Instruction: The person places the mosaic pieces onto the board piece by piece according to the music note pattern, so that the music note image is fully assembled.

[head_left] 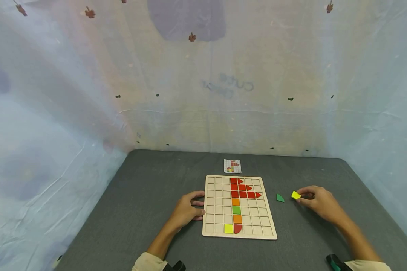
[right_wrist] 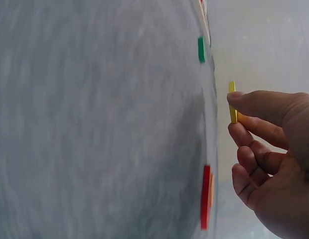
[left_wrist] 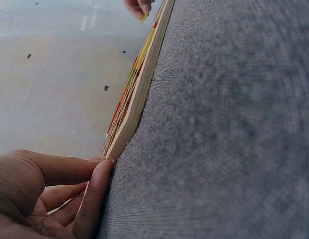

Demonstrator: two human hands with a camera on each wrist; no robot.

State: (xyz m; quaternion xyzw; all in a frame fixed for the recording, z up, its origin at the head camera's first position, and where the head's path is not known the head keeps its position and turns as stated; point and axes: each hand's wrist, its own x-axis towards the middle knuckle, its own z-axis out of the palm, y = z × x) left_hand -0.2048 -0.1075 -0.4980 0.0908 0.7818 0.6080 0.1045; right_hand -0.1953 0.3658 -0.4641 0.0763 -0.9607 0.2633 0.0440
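A square wooden grid board (head_left: pixel 220 219) lies on the dark table with coloured pieces in some cells. My left hand (head_left: pixel 186 210) rests at its left edge, fingertips against the rim. In the left wrist view, the thumb (left_wrist: pixel 94 196) and index finger come together at the board's edge (left_wrist: pixel 128 122). To the right of the board, my right hand (head_left: pixel 320 203) pinches a yellow square tile (head_left: pixel 295 195) between thumb and fingers. The right wrist view shows this yellow tile (right_wrist: pixel 232 109) edge-on, raised above the table. A green quarter-round tile (head_left: pixel 280 198) lies between board and right hand.
A small printed pattern card (head_left: pixel 232 166) lies behind the board. Beneath the right hand a red piece (right_wrist: pixel 206 198) lies beside an orange one (right_wrist: pixel 212 189), both hidden in the head view. A patterned cloth (head_left: pixel 203 124) hangs around the table.
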